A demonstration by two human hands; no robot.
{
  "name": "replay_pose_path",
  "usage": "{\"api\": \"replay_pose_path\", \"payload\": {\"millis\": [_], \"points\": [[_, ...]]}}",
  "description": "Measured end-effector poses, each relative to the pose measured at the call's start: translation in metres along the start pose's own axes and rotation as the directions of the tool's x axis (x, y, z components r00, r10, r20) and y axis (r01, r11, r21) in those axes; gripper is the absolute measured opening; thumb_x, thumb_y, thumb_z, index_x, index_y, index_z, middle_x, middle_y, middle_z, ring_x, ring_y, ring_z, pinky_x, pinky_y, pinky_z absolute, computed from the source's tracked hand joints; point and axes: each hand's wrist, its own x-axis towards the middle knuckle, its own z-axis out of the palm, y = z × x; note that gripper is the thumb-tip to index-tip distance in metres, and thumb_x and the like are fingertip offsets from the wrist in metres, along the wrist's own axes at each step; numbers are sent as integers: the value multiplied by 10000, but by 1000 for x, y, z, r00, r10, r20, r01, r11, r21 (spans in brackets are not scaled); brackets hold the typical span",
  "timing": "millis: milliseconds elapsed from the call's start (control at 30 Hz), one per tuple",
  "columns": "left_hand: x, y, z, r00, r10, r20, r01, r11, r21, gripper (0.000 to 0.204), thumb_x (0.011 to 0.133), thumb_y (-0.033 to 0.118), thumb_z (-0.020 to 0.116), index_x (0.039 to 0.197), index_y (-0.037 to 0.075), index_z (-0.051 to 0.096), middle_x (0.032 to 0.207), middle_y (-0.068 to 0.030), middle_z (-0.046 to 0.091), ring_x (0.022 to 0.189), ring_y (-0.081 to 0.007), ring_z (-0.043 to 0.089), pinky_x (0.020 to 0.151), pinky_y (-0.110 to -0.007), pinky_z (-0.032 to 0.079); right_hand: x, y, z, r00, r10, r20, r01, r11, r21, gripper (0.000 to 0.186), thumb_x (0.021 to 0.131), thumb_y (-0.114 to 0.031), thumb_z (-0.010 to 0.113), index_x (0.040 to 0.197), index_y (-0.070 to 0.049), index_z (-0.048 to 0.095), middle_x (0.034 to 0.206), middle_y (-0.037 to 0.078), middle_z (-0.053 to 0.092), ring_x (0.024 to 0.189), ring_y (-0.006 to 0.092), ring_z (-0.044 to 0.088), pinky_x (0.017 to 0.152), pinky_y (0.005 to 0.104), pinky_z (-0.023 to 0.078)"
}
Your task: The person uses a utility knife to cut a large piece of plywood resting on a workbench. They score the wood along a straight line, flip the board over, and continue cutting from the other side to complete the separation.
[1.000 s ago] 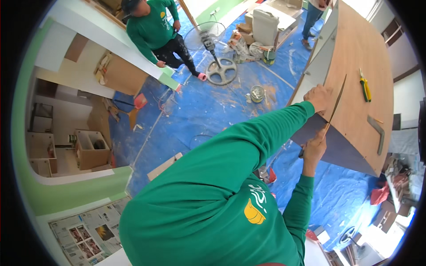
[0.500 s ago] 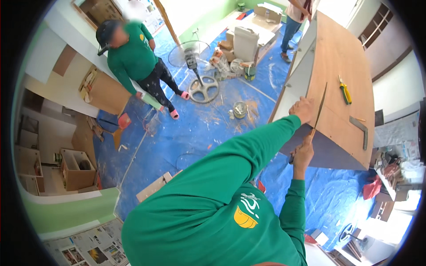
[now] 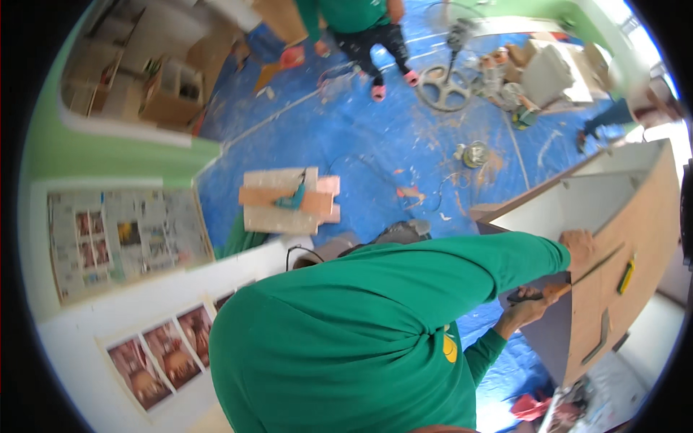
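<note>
right hand clenched on the saw, i hold its blade over the cabinet; left hand, grip unclear, touches the cabinet's edge. 0 pieces look severed; what's left i can't judge.

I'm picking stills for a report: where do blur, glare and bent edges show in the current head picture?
In the head view, the person in blue jeans is smeared at upper right; the blue sheet washes out near the lower edge; the wooden panel's far edge curves along the rim; the left hand and right hand are readable.
</note>
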Motion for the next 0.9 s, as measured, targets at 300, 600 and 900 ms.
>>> {"api": "replay_pose_path", "payload": {"millis": [300,600,900], "points": [[4,-17,4,1000,15,16,-15,1000,-9,383,1035,374,554,1169,34,667,1056,-232,753,1014,-417,736,835,-544,567,11,19,-20,996,86,30,-87,996,16,624,1143,-613,400,1130,-19,592,692,-10,447,546,122,434,445,289,332],[-3,-31,-42,833,487,262,-553,737,390,279,1051,301,557,1180,71,646,1060,-304,748,1042,-508,727,852,-596,589,16,48,-17,966,-254,57,247,828,-503,370,1097,-256,556,1333,8,664,850,169,651,782,274,682,725,437,564],[21,6,-65,972,149,179,-159,987,40,752,1133,525,434,1178,-175,704,1142,-334,749,1140,-438,705,1022,-492,513,-62,-7,-5,991,-86,-105,58,967,-247,427,1136,-371,528,1234,12,689,792,263,671,781,453,706,686,510,517]]}}
